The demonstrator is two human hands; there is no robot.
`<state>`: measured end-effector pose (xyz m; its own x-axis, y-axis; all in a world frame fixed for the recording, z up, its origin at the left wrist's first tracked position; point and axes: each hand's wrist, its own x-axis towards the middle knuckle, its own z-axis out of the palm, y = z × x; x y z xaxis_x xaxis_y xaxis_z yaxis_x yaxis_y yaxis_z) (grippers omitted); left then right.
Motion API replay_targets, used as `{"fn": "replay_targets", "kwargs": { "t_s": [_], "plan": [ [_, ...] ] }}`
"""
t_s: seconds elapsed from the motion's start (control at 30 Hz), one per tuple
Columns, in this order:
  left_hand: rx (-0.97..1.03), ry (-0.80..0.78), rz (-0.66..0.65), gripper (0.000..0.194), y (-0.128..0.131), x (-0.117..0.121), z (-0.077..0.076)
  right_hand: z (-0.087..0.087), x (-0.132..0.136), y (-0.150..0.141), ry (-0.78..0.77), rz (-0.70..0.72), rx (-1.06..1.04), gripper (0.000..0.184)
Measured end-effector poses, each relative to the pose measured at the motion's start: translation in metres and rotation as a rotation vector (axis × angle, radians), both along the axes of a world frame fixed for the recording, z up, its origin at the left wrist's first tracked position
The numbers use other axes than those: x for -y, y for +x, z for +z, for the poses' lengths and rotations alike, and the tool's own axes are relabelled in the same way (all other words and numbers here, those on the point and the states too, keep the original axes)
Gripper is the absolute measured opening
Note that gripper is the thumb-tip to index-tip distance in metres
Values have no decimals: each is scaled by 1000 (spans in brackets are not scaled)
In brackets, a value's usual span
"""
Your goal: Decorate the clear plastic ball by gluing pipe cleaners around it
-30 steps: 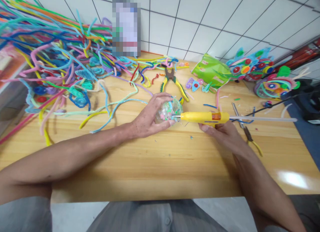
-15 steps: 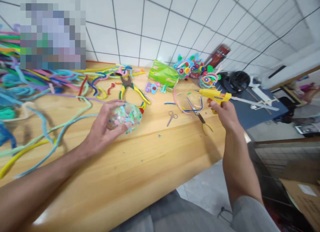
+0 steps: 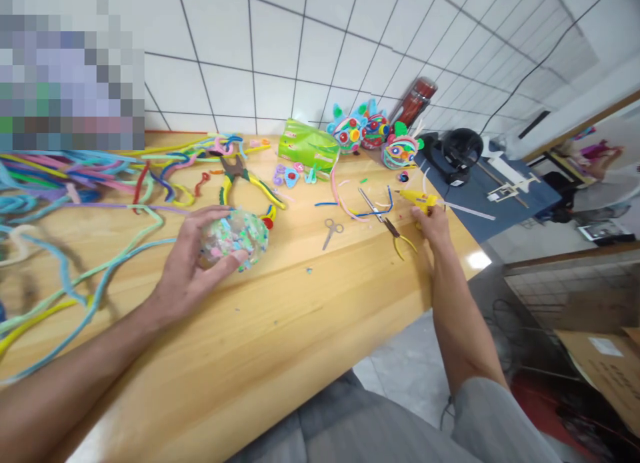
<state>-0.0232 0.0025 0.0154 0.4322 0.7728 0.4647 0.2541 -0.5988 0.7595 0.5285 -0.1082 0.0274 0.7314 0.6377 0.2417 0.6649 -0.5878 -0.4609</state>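
head view: looking down at a wooden counter against a white tiled wall, both hands busy with different stuff.
left hand: grip is curled around a clear ball with lots of little coloured bits on it, fingers over the far side, thumb pressed on the near side.
clear ball spot: left of the middle of the counter, just on the near side of some big pliers with yellow and green handles.
right hand: grip is wrapped around a yellow glue gun over by the right end of the counter, nozzle pointing left. can't tell if the gun touches the wood.
glue stick: long pale thing poking out the back of the gun.
between the hands: small scissors, then smaller pliers nearer the gun.
back of the counter: green packet, with three colourful decorated balls to its right.
left side: big mess of fuzzy craft stems, all colours.
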Motion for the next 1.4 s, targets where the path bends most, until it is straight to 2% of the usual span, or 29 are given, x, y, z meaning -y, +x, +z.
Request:
{"fn": "replay_targets", "kwargs": {
  "t_s": [0.13, 0.2, 0.27, 0.33, 0.4, 0.43, 0.53, 0.6, 0.7, 0.83, 0.9, 1.0, 1.1, 1.17, 1.27, 1.4],
  "plan": [
    [2, 16, -6, 57, 0, 0, 0, 12, 24, -19, 6, -95, 58, 41],
    [6, 29, -4, 58, 0, -1, -1, 17, 34, -44, 23, -30, 72, 36],
    [4, 34, -3, 59, 0, -2, -2, 17, 33, -79, 27, 159, 32, 32],
    [5, 36, 2, 60, 1, -3, -4, 15, 21, -117, -12, 364, 9, 28],
    [22, 48, 7, 60, 2, -2, -5, 11, 2, -148, -34, 627, 56, 21],
    [34, 63, 5, 60, 3, -1, -5, 9, -8, -160, -42, 780, 98, 23],
    [48, 98, -12, 56, 4, 1, -5, 3, -34, -176, -78, 1154, 195, 32],
    [53, 96, -25, 56, 4, 1, -4, -2, -46, -175, -92, 1263, 217, 25],
    [53, 99, -42, 58, 4, -1, -5, -12, -57, -168, -95, 1282, 294, 17],
    [75, 103, -56, 57, 5, -3, -5, -20, -55, -168, -93, 1167, 401, 25],
    [91, 104, -65, 57, 6, -3, -5, -13, -49, -176, -37, 1092, 361, 24],
    [108, 107, -87, 59, 7, -4, -6, 15, -38, -205, 113, 1024, 205, 17],
    [105, 107, -82, 58, 7, -5, -6, 46, -36, -247, 196, 1123, 85, 10],
    [98, 106, -72, 58, 7, -5, -6, 59, -43, -273, 219, 1208, 56, 7],
    [95, 105, -76, 60, 7, -5, -6, 62, -56, -299, 274, 1300, 50, 4],
    [96, 117, -83, 60, 7, -5, -6, 56, -66, -310, 310, 1336, 51, 5]
  ]
}}
